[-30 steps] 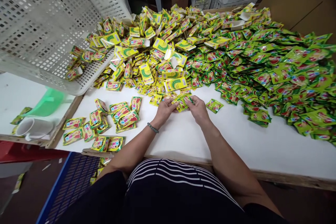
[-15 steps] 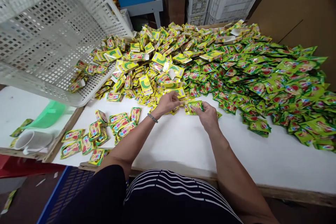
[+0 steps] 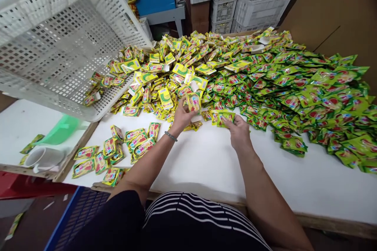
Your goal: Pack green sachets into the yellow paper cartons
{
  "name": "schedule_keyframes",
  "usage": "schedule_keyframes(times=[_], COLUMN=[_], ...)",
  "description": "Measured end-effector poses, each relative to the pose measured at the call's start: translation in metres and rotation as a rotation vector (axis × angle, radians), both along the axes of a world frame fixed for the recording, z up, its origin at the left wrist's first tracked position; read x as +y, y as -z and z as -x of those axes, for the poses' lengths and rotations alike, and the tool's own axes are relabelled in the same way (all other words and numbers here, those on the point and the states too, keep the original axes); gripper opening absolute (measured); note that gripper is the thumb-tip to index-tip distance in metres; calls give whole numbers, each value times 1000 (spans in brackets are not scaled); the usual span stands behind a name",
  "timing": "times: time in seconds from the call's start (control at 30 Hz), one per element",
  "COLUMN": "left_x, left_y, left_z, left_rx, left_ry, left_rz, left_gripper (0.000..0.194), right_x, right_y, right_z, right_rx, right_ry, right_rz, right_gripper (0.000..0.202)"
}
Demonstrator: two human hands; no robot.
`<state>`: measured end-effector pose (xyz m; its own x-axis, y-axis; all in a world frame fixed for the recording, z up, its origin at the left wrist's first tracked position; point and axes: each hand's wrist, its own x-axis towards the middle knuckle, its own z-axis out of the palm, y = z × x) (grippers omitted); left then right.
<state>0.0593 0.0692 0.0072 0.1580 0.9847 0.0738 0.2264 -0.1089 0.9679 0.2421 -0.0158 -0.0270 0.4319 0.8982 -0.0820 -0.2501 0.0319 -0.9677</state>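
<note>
My left hand (image 3: 183,117) grips a small yellow printed box (image 3: 193,102), held upright just in front of the heap of yellow boxes (image 3: 179,70). To its right, my right hand (image 3: 238,128) pinches a green sachet (image 3: 225,119) between thumb and fingers, low over the white tabletop. Behind and to the right of that hand lies a big pile of green sachets (image 3: 297,90). Left of my left forearm, several filled-looking yellow-green boxes (image 3: 138,141) lie on the table in loose groups.
A white perforated crate (image 3: 70,47) lies tipped on its side at the left, several boxes inside its mouth. Nearby are a green scoop (image 3: 61,129) and a white cup (image 3: 44,157). Stacked crates (image 3: 224,10) and a cardboard sheet (image 3: 332,19) stand behind; a blue crate (image 3: 63,219) sits below.
My left hand, near the heap's edge before, now holds up a yellow box. My right hand has shifted slightly right, still with the sachet. The view has tilted a little.
</note>
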Motion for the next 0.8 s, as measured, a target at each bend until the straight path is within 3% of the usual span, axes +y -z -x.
schedule_keyframes(times=[0.1,0.2,0.3,0.4,0.47,0.57,0.63,0.7,0.8], left_x=[-30,-60,-75,-71,-65,-57,-56,-59,-66], left_y=[4,11,15,7,-4,-18,-19,-13,4], left_z=[-3,-12,-12,8,27,45,46,42,35], left_rx=[-429,-596,-650,-604,-467,-25,213,255,101], left_ry=[-28,-42,-5,29,108,417,570,540,314], left_rz=[232,407,487,439,329,218,194,159,159], left_gripper=[70,68,66,73,75,53,36,28,31], right_x=[-2,-6,-10,-13,-15,-18,-18,-15,-8], right_y=[-7,-9,-5,-2,-1,-1,-1,-1,0], right_z=[9,17,17,6,-2,-6,-4,0,2], right_rx=[131,121,80,6,-39,-91,-122,-135,-77], right_ry=[-182,-278,-301,-285,-361,-517,-540,-441,-163], right_rz=[-67,-57,-48,-63,-28,17,27,3,-98], right_gripper=[36,37,37,37,41,42,40,36,30])
